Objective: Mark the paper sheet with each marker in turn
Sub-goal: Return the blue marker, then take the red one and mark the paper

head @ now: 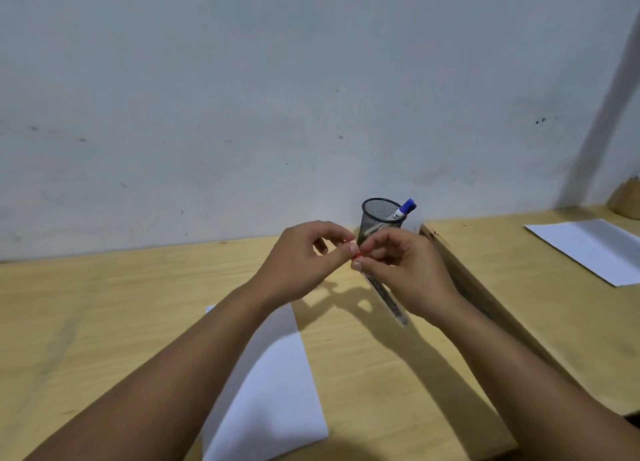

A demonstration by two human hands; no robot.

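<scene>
A red-capped marker (pixel 386 296) with a white printed barrel hangs slanted above the table, held in my right hand (pixel 405 270). My left hand (pixel 304 259) pinches the marker's red cap (pixel 356 254), which barely shows between the fingertips of both hands. The white paper sheet (pixel 277 391) lies flat on the wooden table (pixel 104 322) below my left forearm, which covers part of it. Behind my hands stands a black mesh pen cup (pixel 379 218) with a blue-capped marker (pixel 403 211) leaning out of it.
A second wooden table (pixel 519 270) stands to the right, its top a little higher, with another white sheet (pixel 592 249) on it. A grey wall rises directly behind the tables. A brownish object (pixel 627 200) sits at the far right edge.
</scene>
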